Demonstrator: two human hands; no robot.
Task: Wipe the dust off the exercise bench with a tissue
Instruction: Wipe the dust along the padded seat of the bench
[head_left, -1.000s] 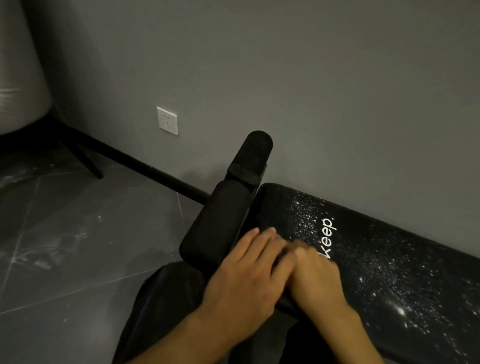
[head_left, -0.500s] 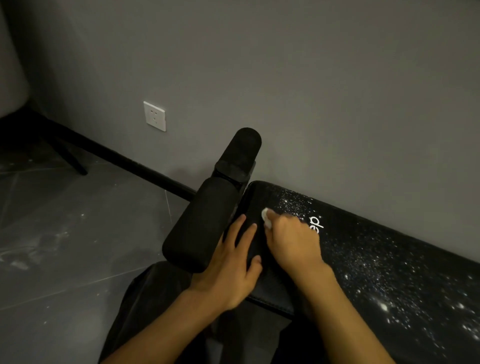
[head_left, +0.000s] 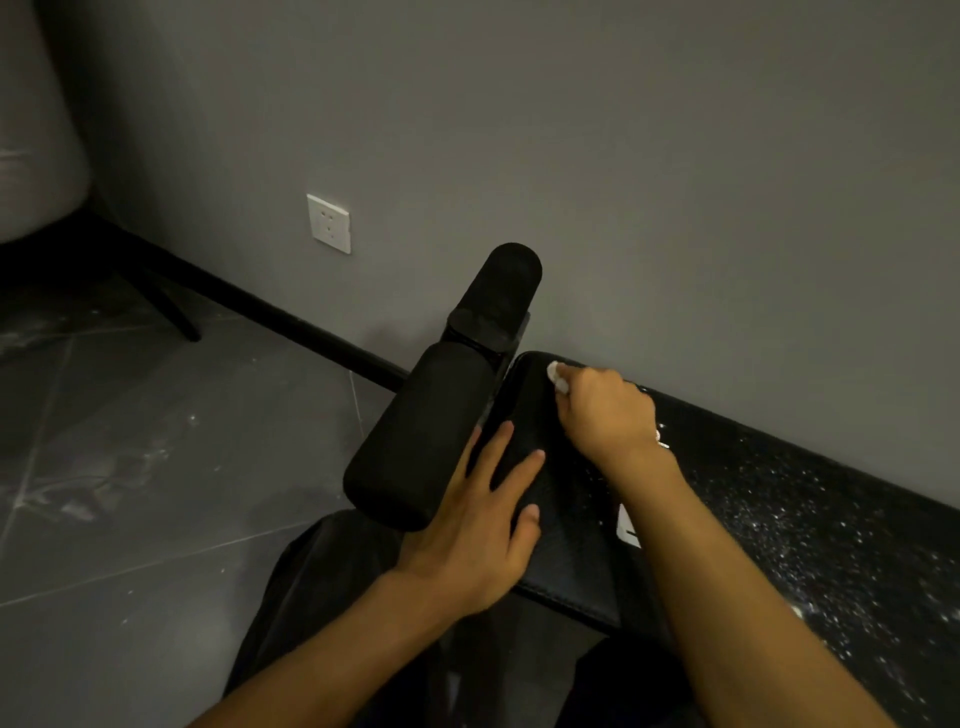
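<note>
The black exercise bench (head_left: 810, 530) runs along the grey wall from centre to lower right, its pad speckled with white dust on the right part. My right hand (head_left: 608, 410) grips a small white tissue (head_left: 555, 375) and presses it on the far left corner of the pad. A little of the tissue shows past my fingers. My left hand (head_left: 483, 525) lies flat with spread fingers on the near left end of the pad, beside the black foam roller (head_left: 415, 441).
A second foam roller (head_left: 506, 283) sticks up behind the first, against the wall. A white wall socket (head_left: 328, 223) sits at the left. Dark chair legs (head_left: 166, 306) and a pale seat stand at the far left on the dusty grey tiled floor (head_left: 130, 467).
My right hand has slid the tissue away from me across the pad's left end to the far corner. My left hand has settled flat near the roller. The wiped patch looks darker.
</note>
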